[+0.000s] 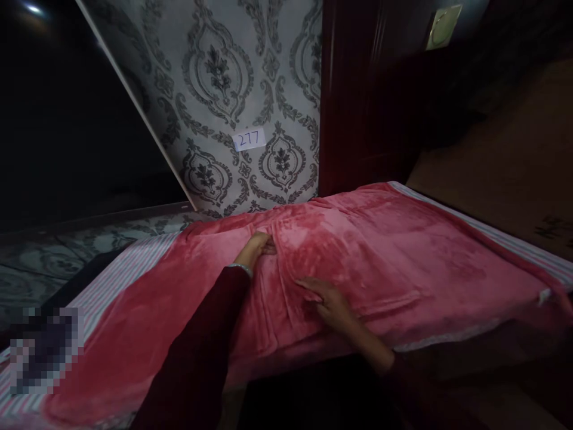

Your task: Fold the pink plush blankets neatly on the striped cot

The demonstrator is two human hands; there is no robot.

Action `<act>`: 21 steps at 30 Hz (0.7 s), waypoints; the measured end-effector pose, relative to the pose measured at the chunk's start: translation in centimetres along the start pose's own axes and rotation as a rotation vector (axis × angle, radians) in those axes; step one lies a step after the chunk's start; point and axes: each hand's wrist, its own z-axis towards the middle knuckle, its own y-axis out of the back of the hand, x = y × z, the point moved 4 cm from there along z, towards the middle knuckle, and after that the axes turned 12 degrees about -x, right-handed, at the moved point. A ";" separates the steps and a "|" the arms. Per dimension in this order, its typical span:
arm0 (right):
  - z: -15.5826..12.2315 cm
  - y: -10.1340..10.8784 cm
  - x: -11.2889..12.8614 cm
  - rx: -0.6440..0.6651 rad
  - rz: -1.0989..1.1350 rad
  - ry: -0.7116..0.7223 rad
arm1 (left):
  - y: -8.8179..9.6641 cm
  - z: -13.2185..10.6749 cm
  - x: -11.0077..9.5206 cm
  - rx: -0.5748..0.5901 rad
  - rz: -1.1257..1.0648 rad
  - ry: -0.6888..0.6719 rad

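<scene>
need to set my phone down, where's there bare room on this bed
Bare pink fleece blanket lies right of your right hand, up to the striped sheet along its far edge. More sheet shows past its left edge. It's crowded between that hand and your left hand, where the fleece rucks into folds.

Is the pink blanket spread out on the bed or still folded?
Spread, though not smooth: the pink blanket lies open over the striped sheet, which shows along its edges, with creases rucked up around the left hand and right hand.
</scene>
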 end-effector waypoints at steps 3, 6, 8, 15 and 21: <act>-0.2 0.0 -0.6 -0.029 0.050 -0.021 | -1.6 2.9 -0.2 -0.033 -0.038 0.035; -0.3 0.0 -0.6 -0.030 0.048 -0.023 | -2.5 4.4 0.1 -0.045 -0.108 0.038; -0.3 0.1 -0.5 -0.033 0.051 -0.025 | -2.7 5.0 0.3 -0.023 -0.158 0.044; 0.0 0.6 -0.3 -0.017 0.073 -0.038 | -3.4 5.6 -0.5 0.041 -0.205 0.083; -0.1 0.6 -0.2 -0.055 0.086 -0.014 | -2.7 4.6 -0.4 -0.012 -0.262 -0.071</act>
